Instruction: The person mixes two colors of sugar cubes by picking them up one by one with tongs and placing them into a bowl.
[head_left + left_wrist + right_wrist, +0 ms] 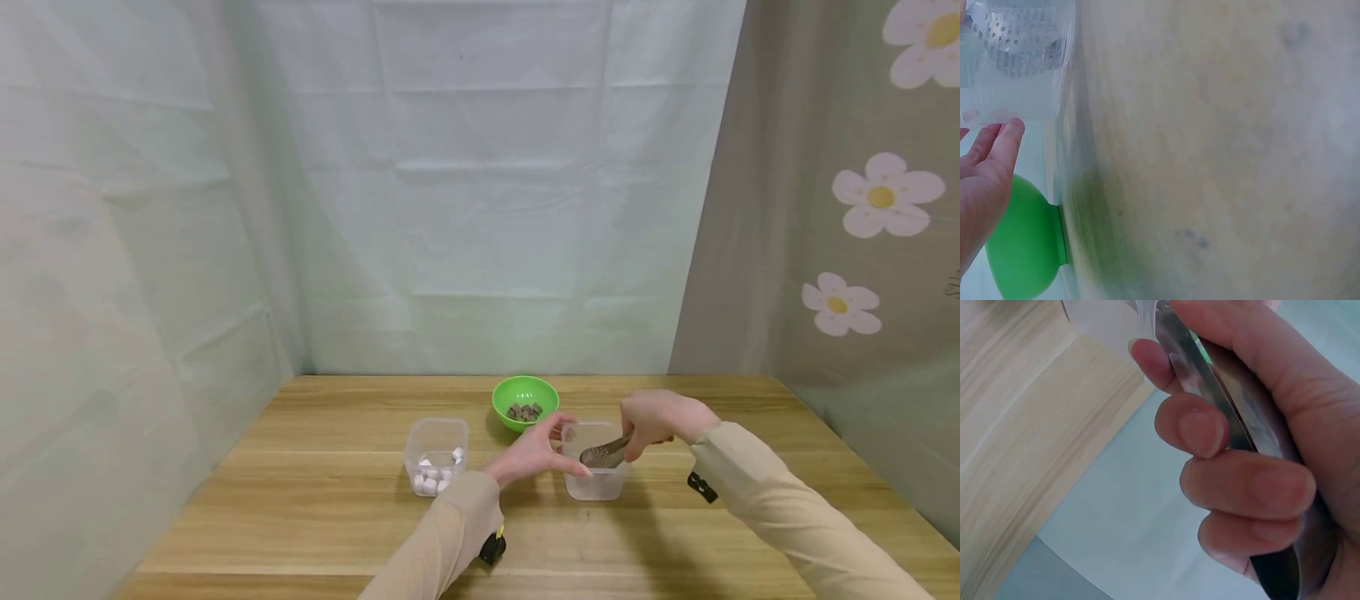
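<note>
My right hand (pixel 660 418) grips metal tongs (pixel 1188 353), its fingers curled round both arms. The perforated ends of the tongs point down into a clear plastic container (pixel 595 488) on the table. My left hand (pixel 531 454) holds that container from its left side, thumb at the near wall and fingers at the far one. In the left wrist view the perforated ends show through the container's wall. Whether anything lies between them cannot be made out.
A green bowl (pixel 517 388) with several brown chunks (pixel 525 412) stands behind my left hand. To the left sits another clear container (pixel 437 427) with several white pieces (pixel 430 477). The wooden table (pixel 322 467) ends at a pale curtain (pixel 510 250).
</note>
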The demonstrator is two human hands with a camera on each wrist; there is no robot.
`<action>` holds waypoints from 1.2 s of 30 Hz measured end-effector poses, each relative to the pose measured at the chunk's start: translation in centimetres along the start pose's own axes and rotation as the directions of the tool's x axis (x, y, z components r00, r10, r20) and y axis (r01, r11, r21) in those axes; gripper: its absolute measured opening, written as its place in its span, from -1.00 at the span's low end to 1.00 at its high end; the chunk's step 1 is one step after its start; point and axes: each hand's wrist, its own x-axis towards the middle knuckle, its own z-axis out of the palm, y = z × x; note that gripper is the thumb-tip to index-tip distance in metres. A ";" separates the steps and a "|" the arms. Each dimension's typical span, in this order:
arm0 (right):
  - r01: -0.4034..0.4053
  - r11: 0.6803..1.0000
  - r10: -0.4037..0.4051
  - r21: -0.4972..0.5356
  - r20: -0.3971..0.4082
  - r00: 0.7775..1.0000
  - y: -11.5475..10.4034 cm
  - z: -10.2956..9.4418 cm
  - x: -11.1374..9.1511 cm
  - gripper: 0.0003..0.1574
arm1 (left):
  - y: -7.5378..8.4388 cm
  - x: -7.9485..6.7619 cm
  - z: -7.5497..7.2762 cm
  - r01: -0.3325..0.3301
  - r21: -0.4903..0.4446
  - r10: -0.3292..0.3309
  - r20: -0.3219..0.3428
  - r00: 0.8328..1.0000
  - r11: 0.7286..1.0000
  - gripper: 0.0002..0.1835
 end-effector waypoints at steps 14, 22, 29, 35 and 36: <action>0.104 0.984 -0.095 0.142 -0.067 0.993 1.8 0.0 -1.2 -0.66 | 0.1 -0.1 0.2 0.012 0.036 -0.011 -0.011 1.000 0.999 -0.16; 0.229 0.935 -0.203 0.271 -0.121 0.972 3.9 0.4 -2.1 -0.72 | 0.0 -0.1 0.2 0.002 0.038 -0.002 -0.010 1.000 0.999 -0.16; 0.271 0.899 -0.234 0.343 -0.148 0.961 4.8 0.4 -2.8 -0.75 | -0.2 -0.1 0.1 0.007 0.049 -0.007 -0.006 1.000 0.999 -0.15; 0.287 0.892 -0.239 0.348 -0.176 0.955 5.1 0.1 -3.1 -0.69 | -0.2 0.0 0.1 0.003 0.054 -0.002 -0.007 1.000 0.999 -0.14; 0.284 0.893 -0.233 0.350 -0.182 0.955 5.2 0.0 -3.2 -0.65 | -0.2 0.0 0.1 0.002 0.056 -0.002 -0.008 1.000 0.998 -0.13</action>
